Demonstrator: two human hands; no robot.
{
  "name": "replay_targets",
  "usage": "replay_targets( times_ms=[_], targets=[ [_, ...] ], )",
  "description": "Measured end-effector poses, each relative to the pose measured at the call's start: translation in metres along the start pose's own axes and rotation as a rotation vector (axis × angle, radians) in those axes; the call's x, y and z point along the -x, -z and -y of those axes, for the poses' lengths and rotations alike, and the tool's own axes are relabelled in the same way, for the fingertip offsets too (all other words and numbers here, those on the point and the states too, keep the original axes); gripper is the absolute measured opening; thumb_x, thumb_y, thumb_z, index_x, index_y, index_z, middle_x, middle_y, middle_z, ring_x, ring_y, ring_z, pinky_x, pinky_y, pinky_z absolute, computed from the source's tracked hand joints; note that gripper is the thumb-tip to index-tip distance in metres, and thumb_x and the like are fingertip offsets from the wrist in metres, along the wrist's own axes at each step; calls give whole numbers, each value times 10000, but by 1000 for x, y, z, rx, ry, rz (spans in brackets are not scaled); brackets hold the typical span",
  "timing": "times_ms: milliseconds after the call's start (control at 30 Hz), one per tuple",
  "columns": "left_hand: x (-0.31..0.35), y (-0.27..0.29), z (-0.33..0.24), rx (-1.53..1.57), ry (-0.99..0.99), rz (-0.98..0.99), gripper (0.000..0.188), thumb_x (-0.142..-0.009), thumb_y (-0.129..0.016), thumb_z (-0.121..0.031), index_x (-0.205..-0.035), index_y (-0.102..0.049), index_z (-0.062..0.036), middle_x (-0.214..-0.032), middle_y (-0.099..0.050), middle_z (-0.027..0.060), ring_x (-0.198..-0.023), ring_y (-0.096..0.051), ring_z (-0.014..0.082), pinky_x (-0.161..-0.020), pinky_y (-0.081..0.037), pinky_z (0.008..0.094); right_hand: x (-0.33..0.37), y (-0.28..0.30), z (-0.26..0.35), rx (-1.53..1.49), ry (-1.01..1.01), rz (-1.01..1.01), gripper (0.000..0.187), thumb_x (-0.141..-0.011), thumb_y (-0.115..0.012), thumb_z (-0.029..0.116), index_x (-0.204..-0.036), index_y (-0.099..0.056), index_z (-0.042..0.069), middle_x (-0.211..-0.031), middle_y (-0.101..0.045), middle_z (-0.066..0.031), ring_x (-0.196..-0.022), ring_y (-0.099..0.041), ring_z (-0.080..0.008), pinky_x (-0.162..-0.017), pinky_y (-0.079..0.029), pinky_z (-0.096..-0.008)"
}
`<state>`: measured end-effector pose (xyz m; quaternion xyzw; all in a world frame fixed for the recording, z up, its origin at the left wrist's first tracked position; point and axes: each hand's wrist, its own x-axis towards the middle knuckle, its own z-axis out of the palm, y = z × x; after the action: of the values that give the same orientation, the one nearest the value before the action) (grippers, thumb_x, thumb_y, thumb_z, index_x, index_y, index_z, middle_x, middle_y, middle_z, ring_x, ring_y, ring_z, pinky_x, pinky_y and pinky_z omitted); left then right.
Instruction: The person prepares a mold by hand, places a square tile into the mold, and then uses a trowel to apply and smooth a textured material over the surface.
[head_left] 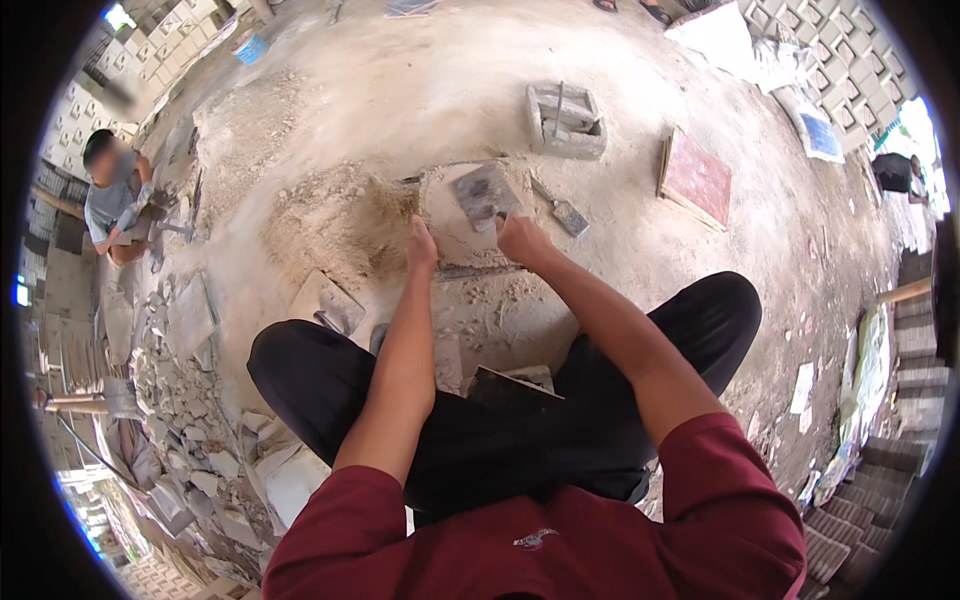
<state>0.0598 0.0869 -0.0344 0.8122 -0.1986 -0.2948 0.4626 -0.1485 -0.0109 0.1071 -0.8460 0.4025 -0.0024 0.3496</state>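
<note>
My right hand [523, 240] is closed round the handle of a trowel with a dark, flat, squarish blade [484, 194]. That blade lies over a slab-shaped bed of pale powder [440, 205] in front of me. At the left edge of this bed is my left hand [424, 245], seen edge-on with its fingers stretched forward and nothing visible in it. Beside it rises a heap of sandy powder [330, 215], where a brownish patch looks blurred. A small flat tool with a dusty blade [570, 217] lies just right of the bed.
Ahead on the right stands a grey block-like frame [568, 140] with a bar across it. Farther right leans a reddish square board [695, 178]. Another person [120, 195] squats at the left with a hammer-like tool. Broken rubble [190, 400] covers the left floor; a blue bucket [250, 48] stands far back.
</note>
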Motion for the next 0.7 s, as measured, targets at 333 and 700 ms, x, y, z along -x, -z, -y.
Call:
replay_targets(
  times_ms=[333,700],
  targets=[
    [28,3,-19,525,98,32,984,-914,-108,-754,-1467,-331,28,-1516,-343,192,-1421,-285,316,-1165,-172,376,7,-49,23,25,62,68,544,-1001,-395,387,-1003,-590,-121,-1013,-616,-369,-1006,-595,-506,-896,-464,-537],
    [34,2,-58,227,368,89,1013,-875,-48,-783,-1405,-456,-22,-1403,-465,266,-1341,-405,394,-1110,-292,469,1,3,-12,14,-59,-237,496,-982,-440,409,-1009,-590,-62,-959,-630,-353,-973,-598,-503,-864,-454,-532]
  ],
)
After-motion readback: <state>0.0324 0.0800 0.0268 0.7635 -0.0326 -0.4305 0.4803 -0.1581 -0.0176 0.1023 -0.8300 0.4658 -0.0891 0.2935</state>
